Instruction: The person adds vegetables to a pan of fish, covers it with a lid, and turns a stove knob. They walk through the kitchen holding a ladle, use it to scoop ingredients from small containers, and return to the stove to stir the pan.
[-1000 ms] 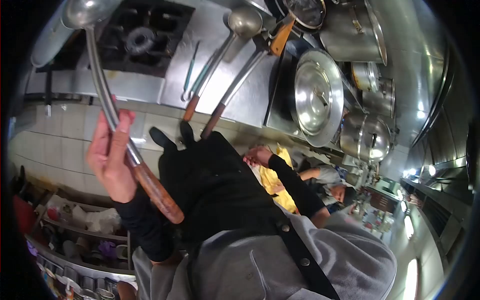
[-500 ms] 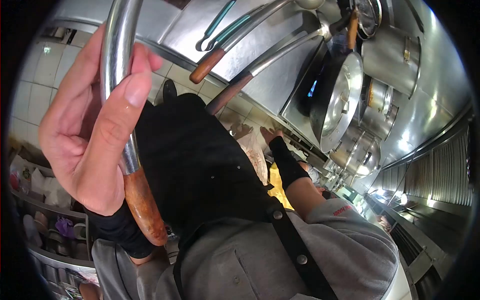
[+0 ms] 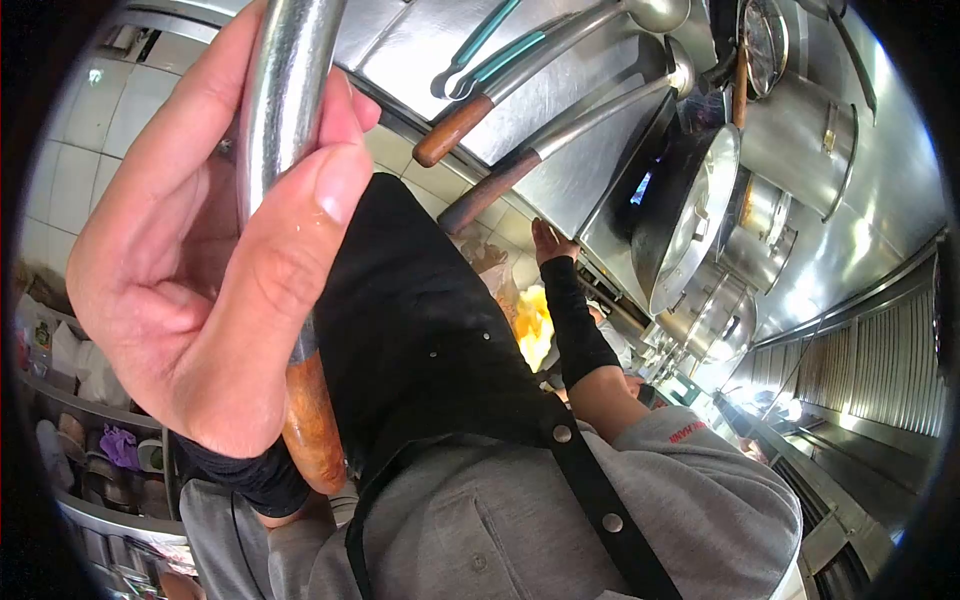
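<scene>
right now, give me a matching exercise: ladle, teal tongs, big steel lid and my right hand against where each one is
Things:
1 ladle
2 teal tongs
3 steel lid
4 right hand

Places:
a beside the blue flame
b at the counter's edge
c in the left hand
d lying on the steel counter

Pairs: 1-c, 2-d, 3-a, 4-b

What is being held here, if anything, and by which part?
The left hand holds a long steel utensil by its metal shaft, just above the wooden handle end; its head is out of frame. The right hand holds nothing.
</scene>
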The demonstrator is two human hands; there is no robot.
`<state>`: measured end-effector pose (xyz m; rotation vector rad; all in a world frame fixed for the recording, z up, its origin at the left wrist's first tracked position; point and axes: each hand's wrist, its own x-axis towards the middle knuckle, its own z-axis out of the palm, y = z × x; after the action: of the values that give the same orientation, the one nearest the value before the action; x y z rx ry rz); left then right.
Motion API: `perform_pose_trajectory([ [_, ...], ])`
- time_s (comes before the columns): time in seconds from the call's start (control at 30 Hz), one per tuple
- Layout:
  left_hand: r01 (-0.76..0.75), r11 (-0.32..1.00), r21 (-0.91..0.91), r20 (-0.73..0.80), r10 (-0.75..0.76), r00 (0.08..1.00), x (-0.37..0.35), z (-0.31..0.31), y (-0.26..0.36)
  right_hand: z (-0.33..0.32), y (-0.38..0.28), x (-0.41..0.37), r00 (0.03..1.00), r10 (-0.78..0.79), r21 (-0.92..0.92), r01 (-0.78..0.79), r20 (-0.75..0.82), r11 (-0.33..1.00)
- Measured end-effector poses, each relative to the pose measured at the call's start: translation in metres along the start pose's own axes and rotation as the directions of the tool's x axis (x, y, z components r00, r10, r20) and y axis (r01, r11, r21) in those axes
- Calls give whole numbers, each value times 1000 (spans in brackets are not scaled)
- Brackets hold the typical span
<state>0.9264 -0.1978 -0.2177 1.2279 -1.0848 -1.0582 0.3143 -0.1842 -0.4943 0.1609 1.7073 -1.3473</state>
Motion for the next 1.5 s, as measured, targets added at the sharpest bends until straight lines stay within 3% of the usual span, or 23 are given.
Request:
perform_pose_trajectory([
  [0.1,-5,998,58,29,3,1000,3,-9,-3,12,7,5,954,-191,73,178,231,981],
  [0.13,-3,998,64,45,0,999,5,-11,-3,13,6,3,977,-146,115,129,156,985],
  [0.23,-2,998,63,91,-4,996,11,-17,-3,-3,5,26,970,-240,30,239,33,971],
  [0.43,-77,992,104,94,67,993,15,-27,-18,-6,12,25,947,-320,94,320,-12,943],
  [0.63,-132,974,185,159,103,982,24,-34,-20,25,16,-14,933,-349,0,351,-92,937],
  [0.73,-113,977,183,157,85,984,25,-32,-18,21,16,-6,928,-355,56,362,-110,930],
  [1.1,-14,997,78,152,2,988,21,-20,-10,8,15,6,930,-352,-1,354,-104,935],
  [1.27,-134,984,120,196,109,975,24,-25,-17,3,17,10,933,-354,17,356,-61,934],
  [1.5,-157,981,115,161,137,977,22,-24,-22,6,18,7,919,-387,-5,388,-68,922],
])
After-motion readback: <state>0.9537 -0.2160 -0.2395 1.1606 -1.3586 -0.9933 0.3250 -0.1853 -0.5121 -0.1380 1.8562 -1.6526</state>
